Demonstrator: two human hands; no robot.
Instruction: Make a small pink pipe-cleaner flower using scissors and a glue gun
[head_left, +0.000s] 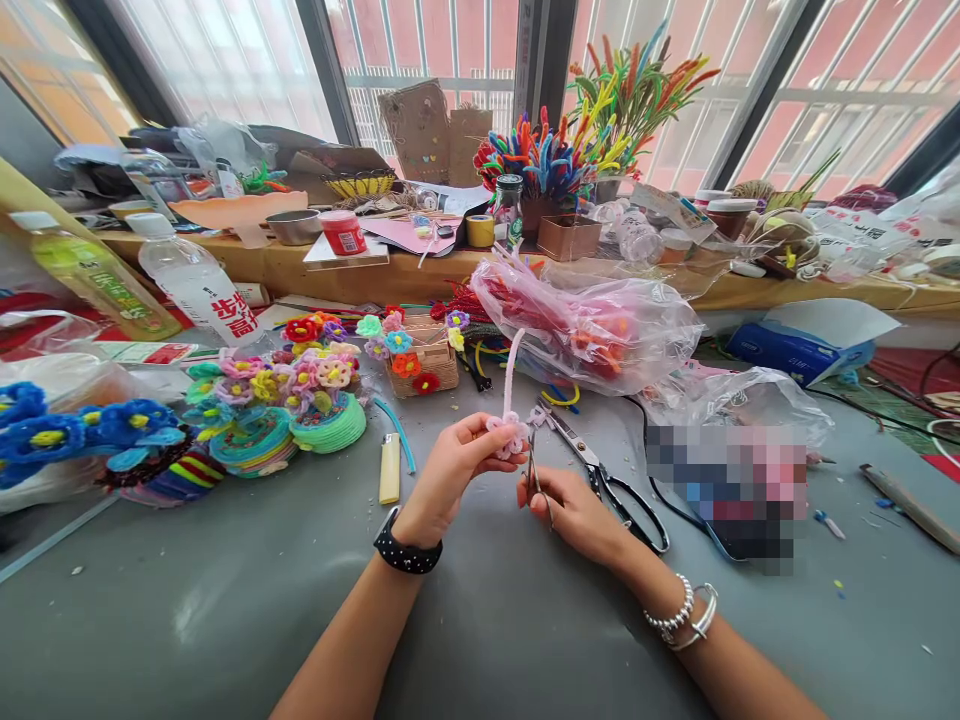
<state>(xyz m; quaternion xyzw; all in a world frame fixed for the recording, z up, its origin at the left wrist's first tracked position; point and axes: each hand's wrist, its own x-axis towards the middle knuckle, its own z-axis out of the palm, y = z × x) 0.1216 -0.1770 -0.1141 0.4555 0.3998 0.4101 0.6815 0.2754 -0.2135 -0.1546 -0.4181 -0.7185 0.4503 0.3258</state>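
Note:
My left hand (454,470) pinches a small pink pipe-cleaner flower (510,432) whose pink stem (511,370) curves upward. My right hand (574,510) is closed on a thin metal tool, like tweezers or small pliers (534,472), with its tip at the flower's base. Both hands hover just above the grey table (225,600). A black watch sits on my left wrist and beaded bracelets on my right.
Black-handled scissors (600,470) lie just right of my hands, a yellow lighter (389,467) to the left. Finished pipe-cleaner flowers (292,390), a small flower basket (424,355), plastic bags (592,320), bottles (199,285) and pipe-cleaner bundles (585,130) crowd the far side.

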